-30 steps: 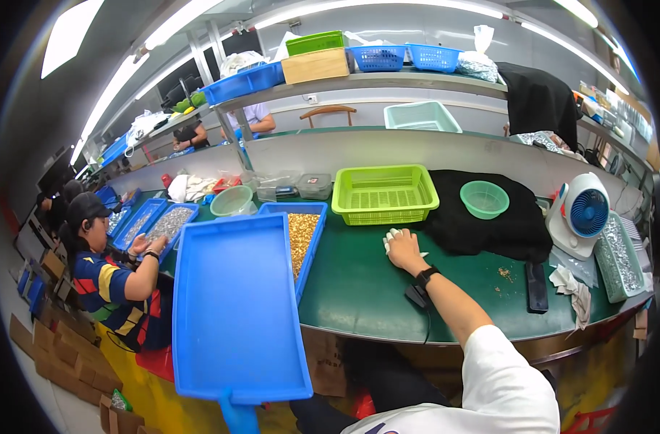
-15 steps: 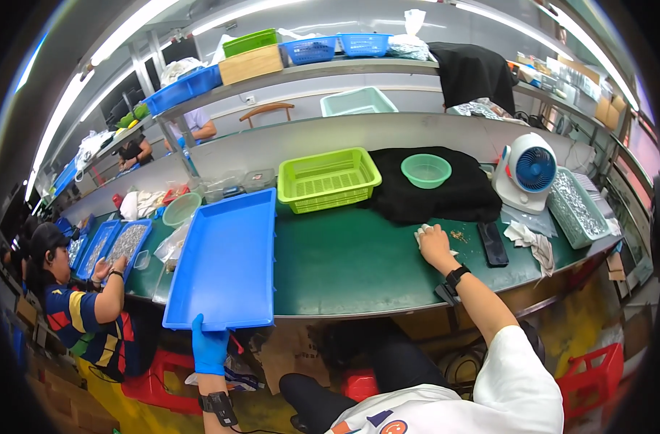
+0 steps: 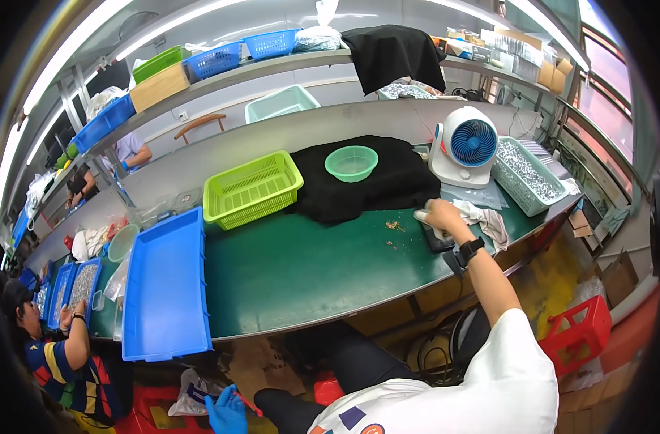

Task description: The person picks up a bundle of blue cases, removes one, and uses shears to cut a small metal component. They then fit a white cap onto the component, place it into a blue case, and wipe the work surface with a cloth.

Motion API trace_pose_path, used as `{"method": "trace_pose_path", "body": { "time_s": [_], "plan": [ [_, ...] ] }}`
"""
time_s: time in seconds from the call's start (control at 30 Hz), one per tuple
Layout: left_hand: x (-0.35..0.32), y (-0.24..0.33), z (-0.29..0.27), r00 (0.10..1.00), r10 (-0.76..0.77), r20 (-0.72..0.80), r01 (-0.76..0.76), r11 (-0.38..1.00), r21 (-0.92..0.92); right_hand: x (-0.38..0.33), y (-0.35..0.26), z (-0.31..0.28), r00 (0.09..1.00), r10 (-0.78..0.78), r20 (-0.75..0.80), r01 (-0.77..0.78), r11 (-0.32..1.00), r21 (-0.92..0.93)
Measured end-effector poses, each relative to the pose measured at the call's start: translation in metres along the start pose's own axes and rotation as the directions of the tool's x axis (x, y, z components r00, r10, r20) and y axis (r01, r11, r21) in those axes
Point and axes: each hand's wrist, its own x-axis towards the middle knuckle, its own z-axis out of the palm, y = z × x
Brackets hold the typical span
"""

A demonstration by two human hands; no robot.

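Observation:
My left hand, in a blue glove, is low at the bottom edge, apart from the table, its fingers spread and empty. A small red piece shows beside it. The blue tray lies on the green table, its near end overhanging the front edge. My right hand, with white-covered fingertips, reaches down over the black phone, beside a crumpled whitish cloth. Its fingers are partly hidden, so I cannot tell whether it grips anything. Small brown crumbs lie to its left.
Behind are a lime-green basket, a green bowl on black cloth, and a white fan. A bin of silvery pieces stands far right. A co-worker sits at left; a red stool stands at right.
My left hand has let go of the blue tray's near edge and dropped away. My right hand has moved right, past the crumbs to the phone and cloth. The view has turned right.

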Motion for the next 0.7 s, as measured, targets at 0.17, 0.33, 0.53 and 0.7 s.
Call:
{"method": "trace_pose_path", "body": {
  "time_s": [0.17, 0.33, 0.53, 0.7],
  "plan": [
    [0.038, -0.034, 0.084, 0.965, -0.040, 0.258, -0.078, 0.900, 0.429, -0.010, 0.029, 0.017, 0.985, 0.130, 0.109, -0.112, 0.981, -0.159],
    [0.128, -0.045, 0.153, 0.960, 0.024, 0.278, -0.219, 0.684, 0.696, -0.010, 0.028, 0.016, 0.973, 0.161, 0.165, -0.147, 0.985, -0.093],
    [0.222, -0.051, 0.151, 0.983, 0.066, 0.170, -0.175, 0.604, 0.778, 0.021, 0.061, 0.031, 0.982, 0.163, 0.093, -0.166, 0.986, 0.024],
    [0.242, -0.063, 0.137, 0.985, 0.118, 0.124, -0.171, 0.630, 0.758, 0.032, 0.065, 0.029, 0.994, 0.113, -0.007, -0.107, 0.957, 0.271]
  ]
}}
